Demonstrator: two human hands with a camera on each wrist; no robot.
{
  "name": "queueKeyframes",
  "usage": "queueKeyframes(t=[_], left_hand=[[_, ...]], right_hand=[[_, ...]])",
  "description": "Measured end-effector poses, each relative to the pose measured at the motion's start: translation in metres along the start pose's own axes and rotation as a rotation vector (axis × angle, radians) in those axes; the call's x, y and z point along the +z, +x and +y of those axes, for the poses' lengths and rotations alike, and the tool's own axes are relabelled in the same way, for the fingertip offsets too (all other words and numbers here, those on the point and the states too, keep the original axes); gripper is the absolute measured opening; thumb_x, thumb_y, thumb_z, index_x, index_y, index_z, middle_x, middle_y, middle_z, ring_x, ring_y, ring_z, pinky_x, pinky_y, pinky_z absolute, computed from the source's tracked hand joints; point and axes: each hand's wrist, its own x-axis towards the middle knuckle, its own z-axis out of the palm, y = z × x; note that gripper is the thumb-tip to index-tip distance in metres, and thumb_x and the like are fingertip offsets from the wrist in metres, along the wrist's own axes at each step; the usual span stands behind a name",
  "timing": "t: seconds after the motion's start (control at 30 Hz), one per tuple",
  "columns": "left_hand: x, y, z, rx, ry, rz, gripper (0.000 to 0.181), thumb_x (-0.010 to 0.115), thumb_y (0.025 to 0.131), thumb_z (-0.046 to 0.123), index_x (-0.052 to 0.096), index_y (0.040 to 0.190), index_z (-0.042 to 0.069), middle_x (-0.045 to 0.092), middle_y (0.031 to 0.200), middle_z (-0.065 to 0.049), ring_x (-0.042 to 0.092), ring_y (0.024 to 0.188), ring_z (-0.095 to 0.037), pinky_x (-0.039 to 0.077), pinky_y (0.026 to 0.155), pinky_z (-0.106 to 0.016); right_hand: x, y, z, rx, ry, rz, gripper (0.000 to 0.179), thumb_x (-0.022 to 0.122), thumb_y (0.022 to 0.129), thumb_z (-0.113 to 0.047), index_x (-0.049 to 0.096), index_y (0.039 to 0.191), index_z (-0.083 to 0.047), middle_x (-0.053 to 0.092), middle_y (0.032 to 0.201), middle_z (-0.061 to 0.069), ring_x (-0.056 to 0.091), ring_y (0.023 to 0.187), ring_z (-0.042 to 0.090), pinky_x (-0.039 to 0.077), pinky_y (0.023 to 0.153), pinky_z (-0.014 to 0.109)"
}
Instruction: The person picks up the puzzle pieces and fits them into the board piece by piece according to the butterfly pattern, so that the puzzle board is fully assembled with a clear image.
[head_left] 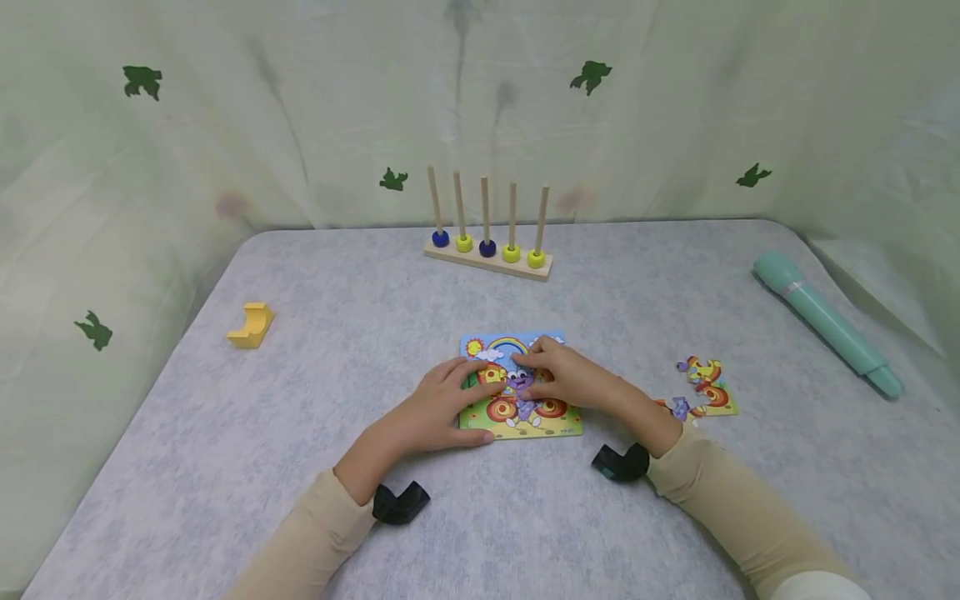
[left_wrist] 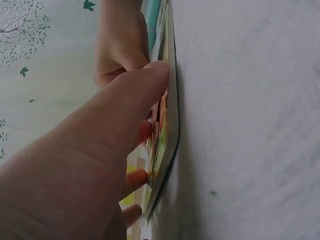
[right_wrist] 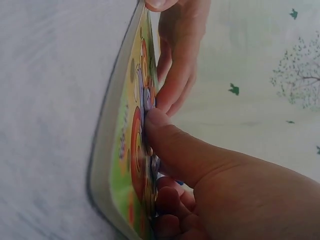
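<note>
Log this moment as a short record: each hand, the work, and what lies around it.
Left hand: on the puzzle board, thumb at the near edge
Right hand: thumb and fingertips touching the board's picture
Loose pieces: right of the board, partly hidden by the right forearm
Far side: peg stand, five pegs, one bead each
Left side: yellow block
Right side: turquoise tube-shaped object

Puzzle (head_left: 517,408), peg rack (head_left: 491,261), yellow block (head_left: 257,325) on table (head_left: 360,300)
</note>
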Motion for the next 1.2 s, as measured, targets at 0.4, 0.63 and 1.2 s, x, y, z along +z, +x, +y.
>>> queueKeyframes(t=[0.4,0.63,1.2], left_hand=[[-0.001,-0.001,0.001,-0.004,-0.033,-0.018,0.063,0.054,0.080,0.058,0.042,0.135,0.031,0.022,0.145,-0.002,0.014,0.131,-0.029,0.012,0.103,-0.048],[0.001,-0.001,-0.002,0.011,-0.043,0.004,0.061,0.054,0.080,0.058,0.044,0.133,0.032,0.023,0.145,-0.002,0.014,0.131,-0.029,0.012,0.102,-0.049],[0.003,-0.001,-0.004,0.019,-0.059,0.005,0.064,0.052,0.080,0.060,0.040,0.136,0.032,0.020,0.146,-0.001,0.012,0.131,-0.027,0.011,0.103,-0.048]], right_hand=[[-0.002,-0.003,-0.007,-0.016,-0.108,-0.019,0.056,0.061,0.085,-0.030,0.044,0.132,-0.006,0.043,0.102,0.004,0.040,0.073,0.013,0.037,0.060,0.024],[-0.002,-0.003,-0.006,-0.007,-0.095,-0.013,0.056,0.062,0.084,-0.032,0.045,0.131,-0.007,0.044,0.101,0.003,0.040,0.074,0.014,0.036,0.060,0.024],[-0.004,-0.004,0.005,-0.072,-0.087,0.028,0.053,0.063,0.083,-0.036,0.051,0.130,-0.014,0.047,0.108,0.002,0.043,0.090,0.016,0.035,0.071,0.031]])
